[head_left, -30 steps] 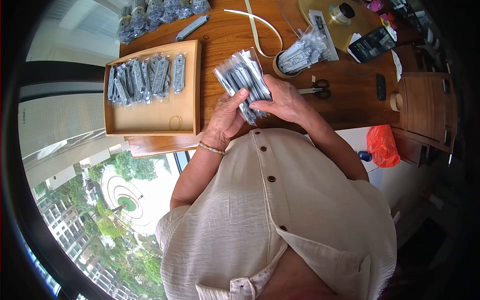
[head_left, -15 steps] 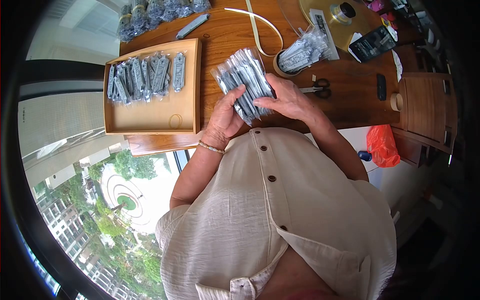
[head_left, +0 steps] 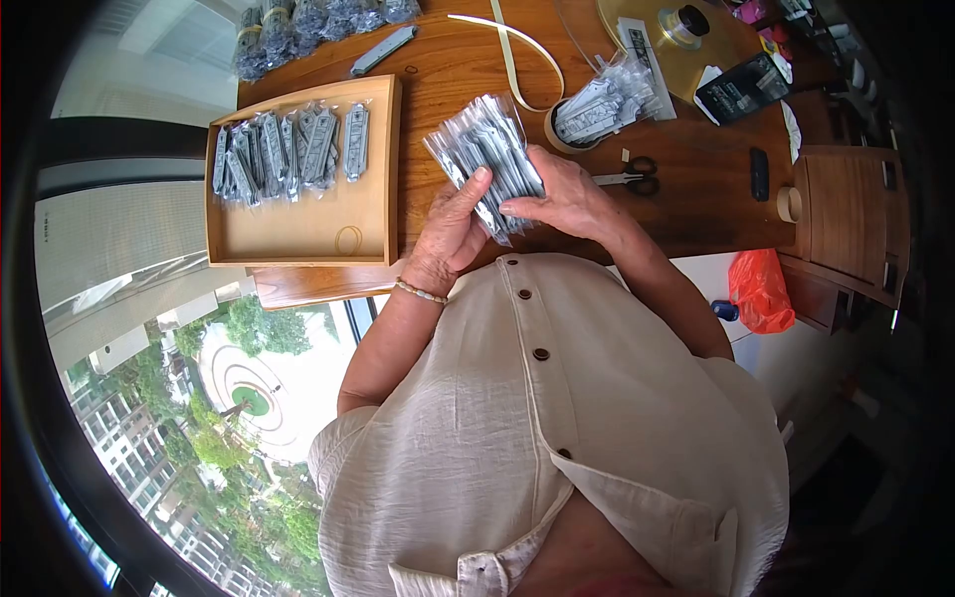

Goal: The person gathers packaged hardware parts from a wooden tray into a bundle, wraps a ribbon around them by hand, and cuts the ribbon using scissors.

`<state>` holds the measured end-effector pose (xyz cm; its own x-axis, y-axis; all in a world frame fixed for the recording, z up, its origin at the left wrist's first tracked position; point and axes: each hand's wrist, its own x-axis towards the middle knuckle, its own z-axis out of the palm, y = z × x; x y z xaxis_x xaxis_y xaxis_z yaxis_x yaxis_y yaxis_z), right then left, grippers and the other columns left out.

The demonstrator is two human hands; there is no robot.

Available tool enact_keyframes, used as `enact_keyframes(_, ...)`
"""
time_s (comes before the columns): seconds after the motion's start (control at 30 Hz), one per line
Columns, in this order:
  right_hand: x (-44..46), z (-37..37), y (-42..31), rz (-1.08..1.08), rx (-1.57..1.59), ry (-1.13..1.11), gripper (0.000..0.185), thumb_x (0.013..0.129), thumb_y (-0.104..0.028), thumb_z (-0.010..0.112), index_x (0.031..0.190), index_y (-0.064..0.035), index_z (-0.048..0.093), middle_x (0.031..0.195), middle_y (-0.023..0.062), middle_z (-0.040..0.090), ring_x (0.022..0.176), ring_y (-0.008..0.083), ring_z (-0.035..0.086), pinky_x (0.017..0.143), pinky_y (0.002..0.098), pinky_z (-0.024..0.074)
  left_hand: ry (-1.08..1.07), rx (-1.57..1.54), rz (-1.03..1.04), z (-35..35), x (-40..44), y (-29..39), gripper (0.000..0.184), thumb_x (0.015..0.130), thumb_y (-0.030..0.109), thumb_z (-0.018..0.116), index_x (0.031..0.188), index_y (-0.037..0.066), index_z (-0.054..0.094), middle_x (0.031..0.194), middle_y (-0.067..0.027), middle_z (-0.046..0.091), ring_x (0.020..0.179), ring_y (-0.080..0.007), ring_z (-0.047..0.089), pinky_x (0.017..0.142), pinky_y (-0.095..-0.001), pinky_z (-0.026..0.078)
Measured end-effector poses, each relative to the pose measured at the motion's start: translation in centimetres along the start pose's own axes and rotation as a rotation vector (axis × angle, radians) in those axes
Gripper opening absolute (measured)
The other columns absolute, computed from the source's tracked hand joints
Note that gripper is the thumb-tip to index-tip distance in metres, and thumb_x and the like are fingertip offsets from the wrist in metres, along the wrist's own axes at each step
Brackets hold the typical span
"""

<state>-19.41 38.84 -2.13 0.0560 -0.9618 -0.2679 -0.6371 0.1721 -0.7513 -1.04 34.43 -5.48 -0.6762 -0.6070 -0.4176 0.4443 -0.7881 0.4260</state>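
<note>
Between my two hands is a stack of slim grey pieces in clear plastic sleeves [head_left: 489, 149], held above the front of the table. My left hand [head_left: 453, 224] grips its lower left side, thumb lying across the front. From the right, my right hand [head_left: 572, 194] clasps the stack with thumb in front; the fingers behind are hidden. What the grey pieces are I cannot make out. To the left, a wooden tray [head_left: 298, 234] holds several similar sleeved pieces [head_left: 288, 149] and a rubber band [head_left: 348, 240].
Black scissors [head_left: 642, 176] lie right of my right hand, near a round container of sleeved pieces [head_left: 597, 109]. Bundles of sleeved pieces [head_left: 308, 25] and one single piece [head_left: 384, 51] lie at the back. A cream strap [head_left: 537, 50] curls behind the stack. A tape roll [head_left: 789, 203] sits at right.
The stack has shifted slightly in my hands, and its sleeves sit at a slightly different angle. My left thumb has moved a little. Everything else looks the same.
</note>
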Motion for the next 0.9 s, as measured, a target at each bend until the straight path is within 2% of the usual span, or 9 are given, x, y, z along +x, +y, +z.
enact_keyframes(0.27, -0.3, 0.2, -0.8, -0.019, 0.003, 0.027, 0.068, 0.073, -0.041, 0.081, 0.114, 0.0018, 0.048, 0.102, 0.0217, 0.061, 0.094, 0.0349, 0.062, 0.082, 0.0423, 0.0486, 0.01, 0.043, 0.012, 0.0, 0.2, 0.0, 0.039, 0.094, 0.023, 0.065, 0.124, 0.001, 0.054, 0.116, -0.0092, 0.063, 0.105, -0.0198, 0.063, 0.091, -0.0365, 0.053)
enact_keyframes(0.47, -0.4, 0.5, -0.7, -0.081, 0.012, 0.043, 0.067, 0.079, -0.037, 0.077, 0.121, 0.0033, 0.045, 0.11, 0.0245, 0.059, 0.101, 0.0373, 0.06, 0.087, 0.0437, 0.0479, 0.05, 0.053, 0.026, 0.0, 0.2, -0.2, 0.037, 0.093, 0.022, 0.066, 0.122, 0.002, 0.056, 0.114, -0.0085, 0.064, 0.101, -0.0192, 0.064, 0.09, -0.0353, 0.054)
enact_keyframes(0.57, -0.5, 1.5, -0.5, -0.181, -0.057, 0.152, 0.068, 0.078, -0.037, 0.076, 0.122, 0.0043, 0.045, 0.111, 0.0247, 0.057, 0.101, 0.0407, 0.059, 0.084, 0.0462, 0.0495, 0.05, 0.09, 0.035, 0.0, 0.3, -0.3, 0.034, 0.093, 0.021, 0.066, 0.12, 0.002, 0.058, 0.111, -0.008, 0.065, 0.099, -0.0185, 0.064, 0.089, -0.0347, 0.054)
enact_keyframes(0.67, -0.6, 1.6, -1.4, -0.076, -0.13, 0.079, 0.068, 0.08, -0.033, 0.075, 0.125, 0.005, 0.042, 0.111, 0.0248, 0.052, 0.098, 0.0423, 0.059, 0.082, 0.0474, 0.0505, 0.049, 0.156, 0.055, 0.1, 0.4, -0.7, 0.029, 0.093, 0.02, 0.066, 0.116, 0.003, 0.06, 0.108, -0.0075, 0.066, 0.097, -0.0175, 0.064, 0.085, -0.0337, 0.054)
enact_keyframes(0.8, -0.6, 2.1, -2.2, -0.103, -0.122, 0.075, 0.064, 0.08, -0.024, 0.075, 0.126, 0.0034, 0.039, 0.104, 0.024, 0.051, 0.095, 0.0431, 0.059, 0.079, 0.0478, 0.0511, 0.109, 0.152, 0.069, 0.4, 0.6, -1.2, 0.025, 0.093, 0.021, 0.066, 0.111, 0.004, 0.062, 0.102, -0.0056, 0.067, 0.092, -0.016, 0.065, 0.081, -0.0314, 0.055)
enact_keyframes(0.9, -0.5, 2.7, -1.8, -0.134, -0.033, 0.091, 0.06, 0.08, -0.022, 0.073, 0.128, -0.0028, 0.042, 0.105, 0.0221, 0.051, 0.098, 0.0422, 0.056, 0.08, 0.0479, 0.0488, 0.19, 0.16, 0.046, 1.1, 0.3, -0.8, 0.027, 0.092, 0.02, 0.068, 0.111, 0.002, 0.061, 0.1, -0.0069, 0.067, 0.091, -0.0171, 0.065, 0.08, -0.0322, 0.055)
